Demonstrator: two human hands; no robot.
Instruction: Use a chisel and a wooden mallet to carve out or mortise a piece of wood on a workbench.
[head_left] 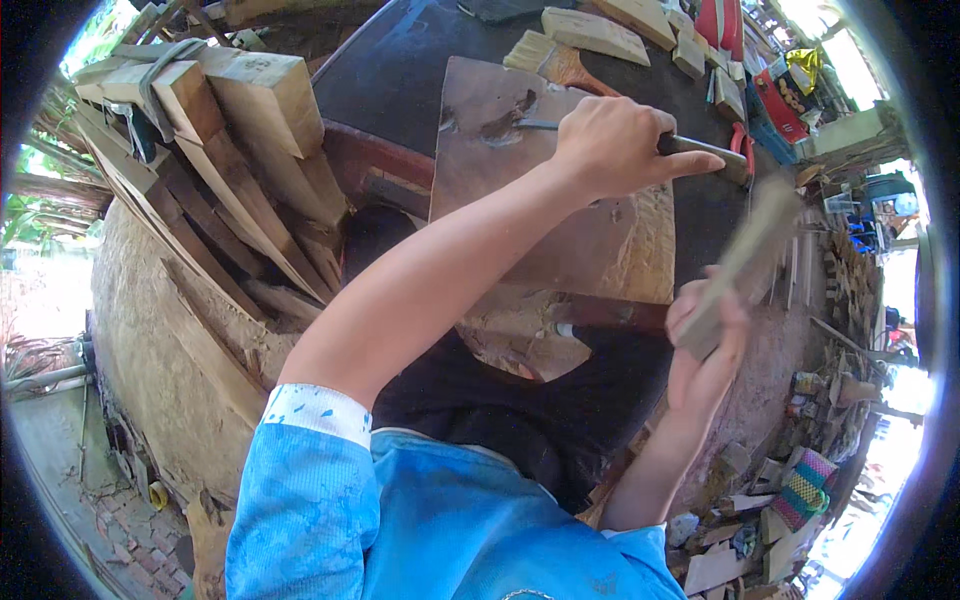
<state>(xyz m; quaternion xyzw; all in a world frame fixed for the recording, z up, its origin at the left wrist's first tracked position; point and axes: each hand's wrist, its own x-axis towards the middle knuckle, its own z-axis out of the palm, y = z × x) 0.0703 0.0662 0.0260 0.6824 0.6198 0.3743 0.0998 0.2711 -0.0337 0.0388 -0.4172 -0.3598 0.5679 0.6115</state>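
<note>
Left hand [612, 148] grasping chisel [735, 163], fist wrapped round it, thumb along handle. Chisel lies low across upper part of board [625, 240], blade pointing left at dark gouged patch [510, 120]; can't tell if tip touches wood. Right hand [705, 340] gripping wood block [745, 260], raised and slanted, far end blurred, near chisel's butt end. Board on dark desk [385, 80], its near edge by person's lap. Brush [560, 65] just beyond board, wood offcuts [597, 35] behind it. Thick beams [255, 95] stacked left of desk.
</note>
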